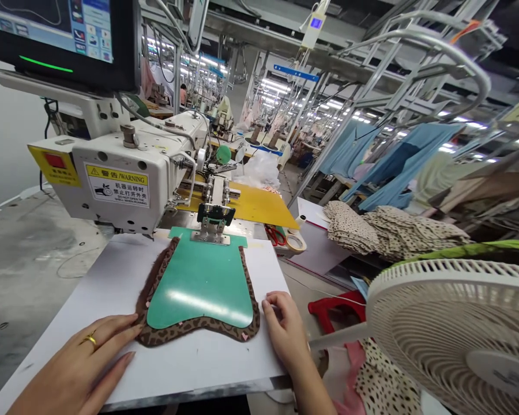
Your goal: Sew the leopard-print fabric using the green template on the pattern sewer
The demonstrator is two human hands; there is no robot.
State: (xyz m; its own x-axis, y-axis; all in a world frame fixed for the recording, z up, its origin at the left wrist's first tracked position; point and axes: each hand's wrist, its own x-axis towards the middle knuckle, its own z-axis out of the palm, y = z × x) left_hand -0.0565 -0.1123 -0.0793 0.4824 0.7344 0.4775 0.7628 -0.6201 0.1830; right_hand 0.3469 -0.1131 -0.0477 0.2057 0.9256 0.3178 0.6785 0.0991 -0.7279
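Observation:
A green template plate (203, 282) lies on brown leopard-print fabric (173, 333), whose border shows around its sides and lower edge. Small pink marks dot this border, and a furry brown edge shows on the left. Fingers stretched out flat, my left hand (84, 357), with a gold ring, touches the fabric's lower left corner. Just right of the fabric, my right hand (285, 328) rests on the white board (190, 374), fingers loosely curled and apart from the thumb, nothing visible in them. A metal clamp (211, 222) of the sewing machine (112, 167) sits at the plate's top edge.
A monitor (60, 40) stands over the machine on the left. At right are a white fan (454, 328), stacked spotted fabric (389, 230) and a red stool (337, 311). Red-handled scissors (275, 235) and a tape roll (296, 242) lie beyond the board. A yellow sheet (259, 204) lies behind the clamp.

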